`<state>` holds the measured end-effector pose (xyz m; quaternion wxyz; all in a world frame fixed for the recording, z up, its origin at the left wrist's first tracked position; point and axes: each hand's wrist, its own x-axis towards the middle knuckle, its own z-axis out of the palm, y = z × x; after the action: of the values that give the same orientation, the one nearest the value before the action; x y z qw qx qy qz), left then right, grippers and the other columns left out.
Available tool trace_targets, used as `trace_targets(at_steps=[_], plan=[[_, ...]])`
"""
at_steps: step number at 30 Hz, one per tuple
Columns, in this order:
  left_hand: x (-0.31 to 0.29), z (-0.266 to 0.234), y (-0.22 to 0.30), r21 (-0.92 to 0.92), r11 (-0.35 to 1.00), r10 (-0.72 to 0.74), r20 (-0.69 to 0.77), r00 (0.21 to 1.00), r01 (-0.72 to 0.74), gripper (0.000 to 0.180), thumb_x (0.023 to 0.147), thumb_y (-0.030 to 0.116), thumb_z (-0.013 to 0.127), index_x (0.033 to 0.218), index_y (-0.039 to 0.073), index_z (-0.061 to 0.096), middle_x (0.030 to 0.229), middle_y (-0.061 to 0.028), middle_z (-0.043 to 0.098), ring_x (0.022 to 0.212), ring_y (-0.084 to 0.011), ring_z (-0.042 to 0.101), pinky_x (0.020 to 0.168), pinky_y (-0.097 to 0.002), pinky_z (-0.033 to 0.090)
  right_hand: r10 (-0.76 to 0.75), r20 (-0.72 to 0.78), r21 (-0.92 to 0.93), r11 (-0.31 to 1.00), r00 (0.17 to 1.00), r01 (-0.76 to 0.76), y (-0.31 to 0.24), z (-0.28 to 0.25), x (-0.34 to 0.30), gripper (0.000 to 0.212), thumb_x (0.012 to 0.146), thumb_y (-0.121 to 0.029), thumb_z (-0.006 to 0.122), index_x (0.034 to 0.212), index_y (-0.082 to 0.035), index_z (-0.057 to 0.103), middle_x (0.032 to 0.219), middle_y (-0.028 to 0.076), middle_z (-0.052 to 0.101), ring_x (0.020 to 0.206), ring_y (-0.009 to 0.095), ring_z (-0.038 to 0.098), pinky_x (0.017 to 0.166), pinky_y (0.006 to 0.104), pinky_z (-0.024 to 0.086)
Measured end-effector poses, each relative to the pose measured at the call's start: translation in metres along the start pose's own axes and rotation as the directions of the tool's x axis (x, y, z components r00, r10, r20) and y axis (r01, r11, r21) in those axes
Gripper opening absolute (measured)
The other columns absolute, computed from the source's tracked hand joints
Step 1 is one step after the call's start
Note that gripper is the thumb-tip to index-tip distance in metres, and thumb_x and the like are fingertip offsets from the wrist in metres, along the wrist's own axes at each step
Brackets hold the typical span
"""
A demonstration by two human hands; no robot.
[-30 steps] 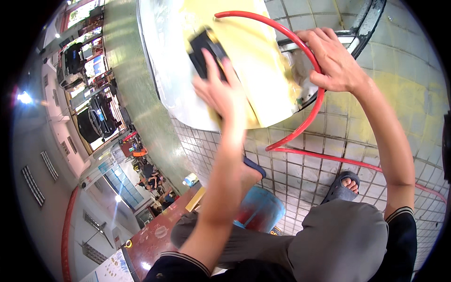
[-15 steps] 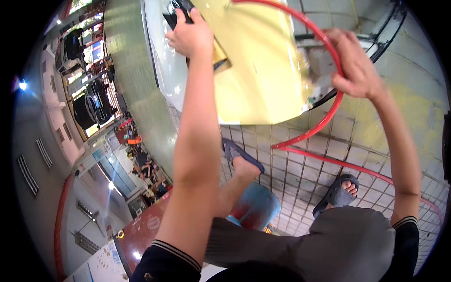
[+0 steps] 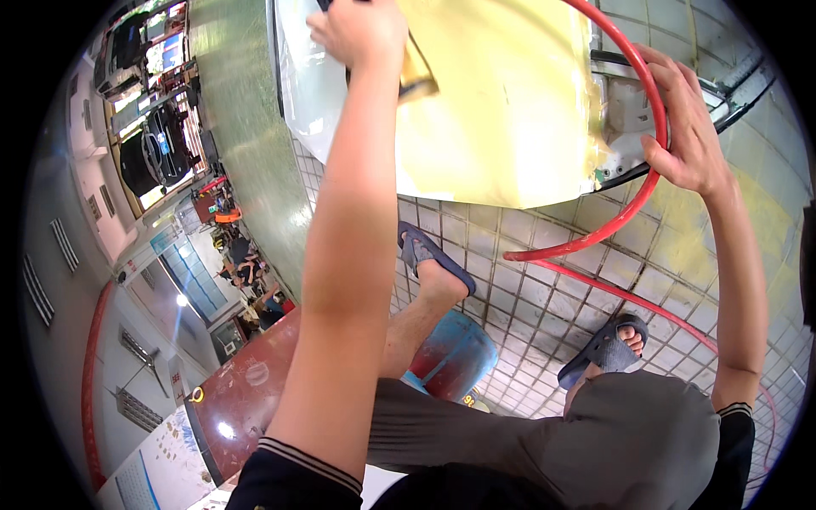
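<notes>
My left hand (image 3: pixel 365 34) is wrapped round the dark top of a long, narrow sanding tool (image 3: pixel 418 72), cut off partly by the upper edge. Its flat lower part lies against a large car panel (image 3: pixel 493 119), pale yellow in the middle and glossy white at the left. By the panel's right edge, my right hand (image 3: pixel 693 127) is curled round a thick red hose (image 3: pixel 650 81), the thumb lapping over it. From there the hose arcs up out of view and down to the floor. Where its upper end leads is hidden.
Beneath me is a tiled floor (image 3: pixel 527 314) with yellow dust and a thinner run of red hose (image 3: pixel 629 296). A blue and red bucket-like container (image 3: pixel 455 353) stands by my left leg. A dark red surface (image 3: pixel 246 378) is at lower left; parked cars (image 3: pixel 161 153) and people are farther off.
The panel and hose sit farther right in the picture as the view shifts. My left hand and the tool appear higher, nearer the upper edge. My right hand stays round the hose.
</notes>
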<state>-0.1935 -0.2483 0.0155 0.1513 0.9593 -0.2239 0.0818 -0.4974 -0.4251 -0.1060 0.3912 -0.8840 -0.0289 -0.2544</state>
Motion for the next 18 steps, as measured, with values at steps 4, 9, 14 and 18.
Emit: trace_targets(at_steps=[4,9,14,18], plan=[[-0.086,0.014,0.0,0.225,0.955,0.235,-0.184,0.954,-0.192,0.057,0.101,0.039,0.069,0.152,0.014,0.062,0.121,-0.0254,0.061,0.119,-0.0429,0.054,0.108,-0.0494,0.042,0.059,-0.048,0.043,0.997,0.997,-0.057,0.007,-0.004,-0.016,0.076,0.072,-0.025,0.06,0.141,0.004,0.047,0.149,0.028,0.053,0.132,0.048,0.052,0.116,0.0525,0.038],[-0.262,-0.026,0.003,0.021,0.992,0.12,0.046,0.992,-0.121,0.065,0.096,0.024,0.077,0.155,0.007,0.059,0.127,-0.0236,0.056,0.117,-0.0391,0.051,0.108,-0.0454,0.041,0.019,0.079,0.013,1.0,0.997,-0.02,0.009,-0.007,-0.012,0.076,0.071,-0.026,0.059,0.139,0.005,0.047,0.148,0.027,0.054,0.132,0.046,0.053,0.115,0.0529,0.037],[-0.138,-0.017,-0.009,0.115,0.97,0.219,-0.021,0.976,-0.215,0.061,0.099,0.039,0.072,0.155,0.02,0.06,0.121,-0.0296,0.054,0.119,-0.0446,0.054,0.108,-0.052,0.042,0.024,0.068,-0.041,0.999,0.997,-0.021,0.002,-0.005,-0.01,0.076,0.071,-0.028,0.059,0.139,0.005,0.047,0.147,0.026,0.055,0.132,0.046,0.052,0.116,0.0533,0.036],[-0.034,-0.006,0.023,0.073,0.996,-0.052,0.059,0.997,0.047,0.051,0.105,0.041,0.061,0.146,0.011,0.066,0.132,-0.0326,0.066,0.13,-0.0513,0.055,0.116,-0.0559,0.039,0.019,0.039,-0.034,0.999,0.999,-0.017,0.003,0.0,-0.005,0.078,0.072,-0.028,0.06,0.14,0.006,0.046,0.146,0.026,0.055,0.131,0.046,0.053,0.117,0.0535,0.036]])
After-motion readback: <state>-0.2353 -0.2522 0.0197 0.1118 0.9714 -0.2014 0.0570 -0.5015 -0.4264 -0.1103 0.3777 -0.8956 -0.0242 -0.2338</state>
